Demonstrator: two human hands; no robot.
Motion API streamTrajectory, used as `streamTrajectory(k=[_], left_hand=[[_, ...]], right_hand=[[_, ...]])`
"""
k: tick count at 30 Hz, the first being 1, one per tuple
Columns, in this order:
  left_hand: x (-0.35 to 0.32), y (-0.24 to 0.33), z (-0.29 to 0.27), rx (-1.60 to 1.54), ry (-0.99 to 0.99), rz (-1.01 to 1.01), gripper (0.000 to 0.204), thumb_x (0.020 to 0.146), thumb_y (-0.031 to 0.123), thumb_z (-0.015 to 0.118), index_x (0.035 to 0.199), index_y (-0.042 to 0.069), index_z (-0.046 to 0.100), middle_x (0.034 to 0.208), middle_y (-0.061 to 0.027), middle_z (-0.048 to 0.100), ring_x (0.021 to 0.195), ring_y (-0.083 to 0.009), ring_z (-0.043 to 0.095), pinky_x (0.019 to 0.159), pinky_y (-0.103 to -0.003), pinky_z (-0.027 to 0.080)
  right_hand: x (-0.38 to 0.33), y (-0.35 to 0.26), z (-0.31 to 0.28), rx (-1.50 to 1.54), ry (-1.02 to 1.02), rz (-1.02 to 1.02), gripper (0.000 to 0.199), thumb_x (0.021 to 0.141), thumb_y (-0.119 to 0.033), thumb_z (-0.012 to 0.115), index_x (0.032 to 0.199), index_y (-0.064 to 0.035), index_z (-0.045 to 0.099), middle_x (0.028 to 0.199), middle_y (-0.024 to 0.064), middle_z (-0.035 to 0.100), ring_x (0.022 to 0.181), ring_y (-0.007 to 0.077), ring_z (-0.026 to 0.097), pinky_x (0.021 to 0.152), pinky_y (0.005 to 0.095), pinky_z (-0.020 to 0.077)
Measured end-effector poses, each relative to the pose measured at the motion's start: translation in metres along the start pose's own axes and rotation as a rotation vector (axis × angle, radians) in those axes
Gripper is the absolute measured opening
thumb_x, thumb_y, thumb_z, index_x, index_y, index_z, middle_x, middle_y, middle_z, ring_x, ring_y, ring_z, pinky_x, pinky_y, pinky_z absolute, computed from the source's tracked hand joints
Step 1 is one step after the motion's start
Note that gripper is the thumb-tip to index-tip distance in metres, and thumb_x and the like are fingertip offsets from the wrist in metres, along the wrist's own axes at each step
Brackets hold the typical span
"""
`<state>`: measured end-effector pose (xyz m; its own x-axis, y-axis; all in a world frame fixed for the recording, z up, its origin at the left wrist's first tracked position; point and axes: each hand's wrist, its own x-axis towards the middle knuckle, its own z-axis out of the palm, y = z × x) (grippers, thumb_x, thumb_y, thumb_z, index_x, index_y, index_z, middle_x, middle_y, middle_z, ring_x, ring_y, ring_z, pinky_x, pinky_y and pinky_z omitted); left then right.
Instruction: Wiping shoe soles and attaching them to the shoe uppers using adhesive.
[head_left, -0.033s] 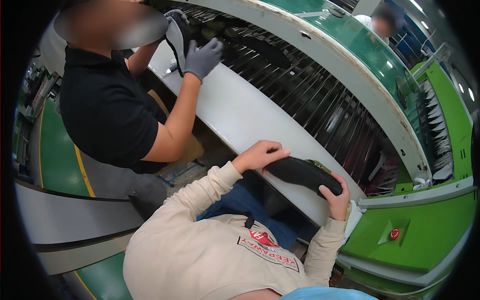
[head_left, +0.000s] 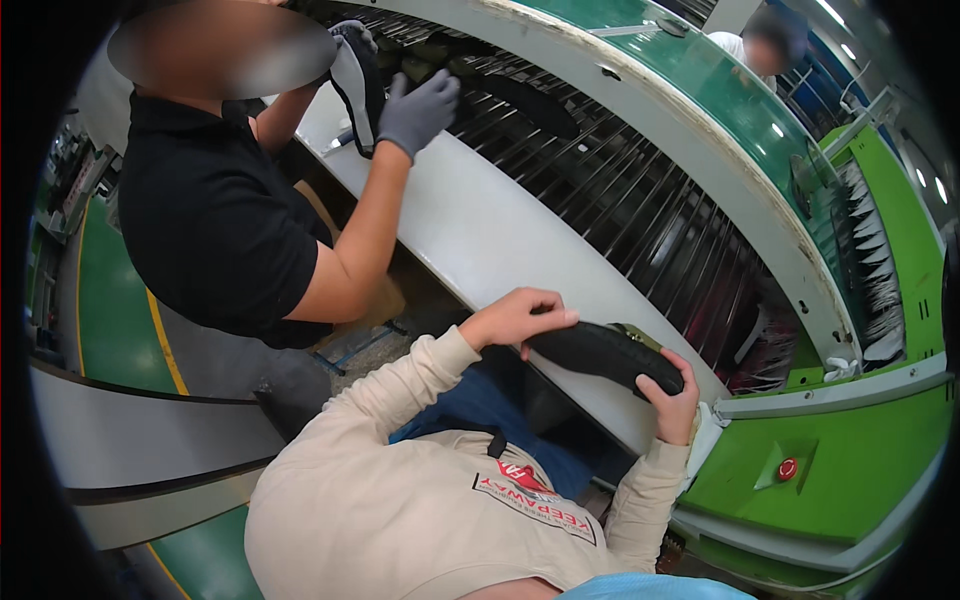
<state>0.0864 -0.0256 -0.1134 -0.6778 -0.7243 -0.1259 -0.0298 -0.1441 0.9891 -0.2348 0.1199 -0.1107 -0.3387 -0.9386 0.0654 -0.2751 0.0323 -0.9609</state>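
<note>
Between my two hands is a shoe, its long black side facing up and a bit of olive green showing along the far edge. My left hand grips its left end, thumb laid along the top. At the right end my right hand is closed round it, with the thumb on the near side. The shoe is held above a white ledge, tilted down to the right. Part of its far side is hidden.
A co-worker's grey-gloved hand is beside another black and grey shoe at far left. Behind the ledge runs a bed of metal rollers carrying dark shoes. A green machine with a red button stands at right.
The left end of my shoe has dropped slightly and its black side has turned a little. The co-worker's gloved hand has shifted right, away from their shoe.
</note>
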Motion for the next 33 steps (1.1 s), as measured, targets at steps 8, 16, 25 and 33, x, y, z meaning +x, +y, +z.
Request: streamTrajectory(k=[8,16,25,33], left_hand=[[-0.036,0.004,0.022,-0.321,-0.117,0.270,0.050,0.110,0.043,0.062,0.133,0.000,0.067,0.106,-0.0092,0.073,0.065,-0.0112,0.063,0.050,-0.025,0.051],[-0.002,0.004,0.007,-0.169,0.097,0.315,0.036,0.112,0.033,0.058,0.116,0.000,0.071,0.107,-0.0096,0.078,0.091,-0.0195,0.077,0.067,-0.030,0.058],[0.002,-0.019,0.006,0.484,0.330,0.378,0.021,0.097,0.027,0.077,0.096,0.006,0.079,0.092,-0.0095,0.078,0.079,-0.0271,0.074,0.072,-0.036,0.058],[-0.003,-0.029,0.007,0.553,0.398,0.532,0.015,0.096,0.024,0.077,0.094,0.009,0.077,0.089,-0.0079,0.075,0.081,-0.0293,0.072,0.072,-0.040,0.057]], right_hand=[[-0.019,-0.079,-0.020,-0.242,0.099,-0.455,0.075,0.053,-0.023,0.102,0.120,-0.0055,0.072,0.152,0.0200,0.056,0.138,0.0365,0.056,0.119,0.0474,0.0410],[-0.034,-0.134,-0.054,0.047,0.453,-0.745,0.091,0.077,-0.048,0.096,0.145,-0.0038,0.055,0.164,0.0290,0.043,0.145,0.0405,0.052,0.121,0.0500,0.0465],[-0.024,-0.201,-0.091,0.018,0.871,-1.081,0.062,0.100,-0.024,0.069,0.150,0.0064,0.049,0.149,0.0276,0.053,0.133,0.0417,0.059,0.114,0.0497,0.0514],[0.011,-0.241,-0.089,-0.711,1.157,-1.255,0.038,0.096,-0.006,0.083,0.130,-0.0188,0.070,0.136,0.0168,0.064,0.115,0.0320,0.072,0.089,0.0360,0.0663]])
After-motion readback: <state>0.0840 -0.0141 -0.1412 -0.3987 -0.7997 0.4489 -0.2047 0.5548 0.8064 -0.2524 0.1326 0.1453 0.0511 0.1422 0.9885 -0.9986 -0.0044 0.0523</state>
